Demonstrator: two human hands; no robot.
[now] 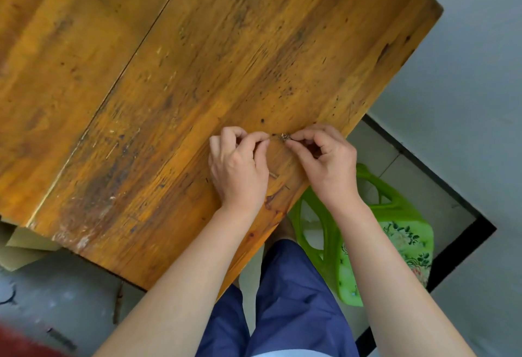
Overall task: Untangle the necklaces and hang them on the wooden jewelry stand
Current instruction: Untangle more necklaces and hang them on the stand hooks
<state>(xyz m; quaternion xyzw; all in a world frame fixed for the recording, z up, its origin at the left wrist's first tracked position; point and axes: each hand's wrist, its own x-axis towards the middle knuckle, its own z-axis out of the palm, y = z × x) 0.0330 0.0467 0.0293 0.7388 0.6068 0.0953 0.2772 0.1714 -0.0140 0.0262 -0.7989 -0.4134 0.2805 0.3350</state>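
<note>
Head view, looking down on a worn orange-brown wooden worktop (197, 74), scratched and stained, with a seam running diagonally across the boards. Both hands sit over the worktop near its right edge, close together, backs facing the camera. Left hand (238, 169) has fingers (261, 143) curled in, thumb and forefinger pinched on a thin strand of the necklace (283, 137). Right hand (329, 159) also curled, its fingers (293, 143) pinched on the same piece just beside a small dark metal cluster, likely a pendant or clasp or a knot, too small to tell which. The short stretch of chain between the two pinches runs roughly level and looks taut; the rest of the chain is hidden by the hands or too fine to see. Cannot tell whether one necklace or several are held. Bare forearms come in from the bottom of the frame. Below the worktop edge, blue trousers (293, 300) of the person. A green plastic stool (367, 243) with a floral pattern on its seat lies tipped on the pale floor (452, 102), to the right of the legs. A dark strip (423, 176) borders the floor tiles. Cardboard (19, 246) shows under the worktop's left corner.
</note>
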